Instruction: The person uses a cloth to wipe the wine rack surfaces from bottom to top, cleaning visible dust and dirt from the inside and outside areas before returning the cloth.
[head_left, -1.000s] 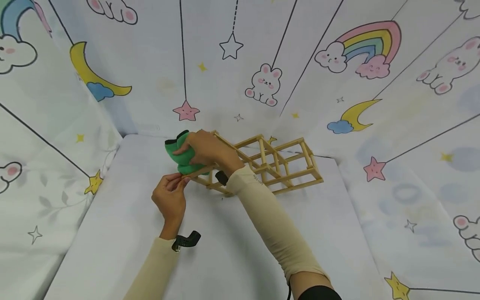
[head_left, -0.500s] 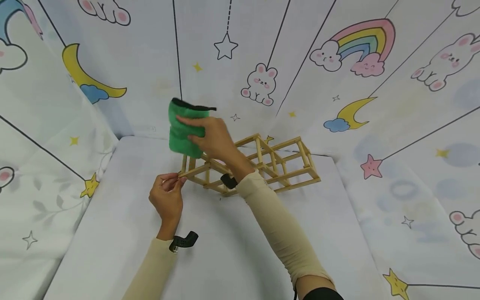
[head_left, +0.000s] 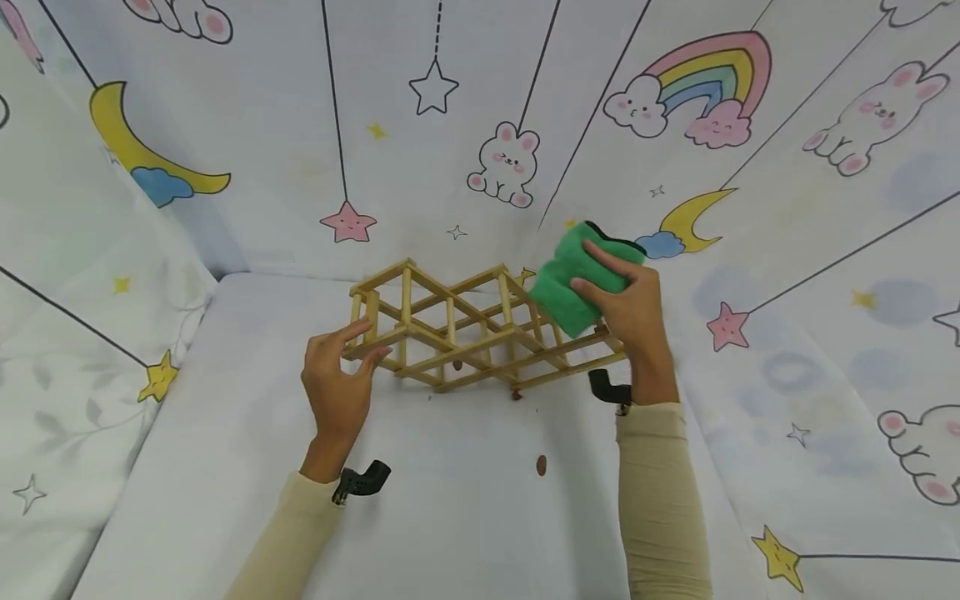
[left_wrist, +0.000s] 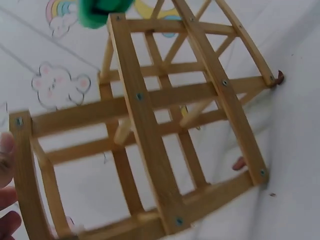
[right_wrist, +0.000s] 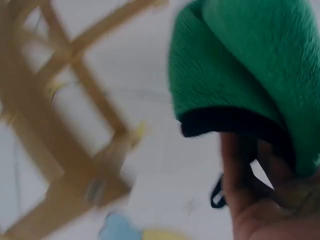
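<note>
A green cloth (head_left: 576, 287) with black edging is bunched in my right hand (head_left: 633, 308), thumb and fingers pinching it above the right end of a wooden rack (head_left: 450, 321). In the right wrist view the cloth (right_wrist: 250, 65) hangs in folds over the fingers. My left hand (head_left: 337, 375) is at the rack's left end, thumb and index finger spread apart around its lower corner. The left wrist view shows fingertips (left_wrist: 6, 197) right beside the rack's end post (left_wrist: 25, 175). The rack is an open lattice of slats and dowels.
A small brown oval piece (head_left: 542, 465) lies on the white table (head_left: 465, 517) in front of the rack; another brown bit (head_left: 516, 395) is at the rack's base. A cartoon-printed white backdrop (head_left: 277, 125) rises behind and at both sides.
My right hand has lifted the green cloth off the rack's left end and carried it to the right end. The left thumb and index finger have spread from their pinch. Brown bits are now uncovered.
</note>
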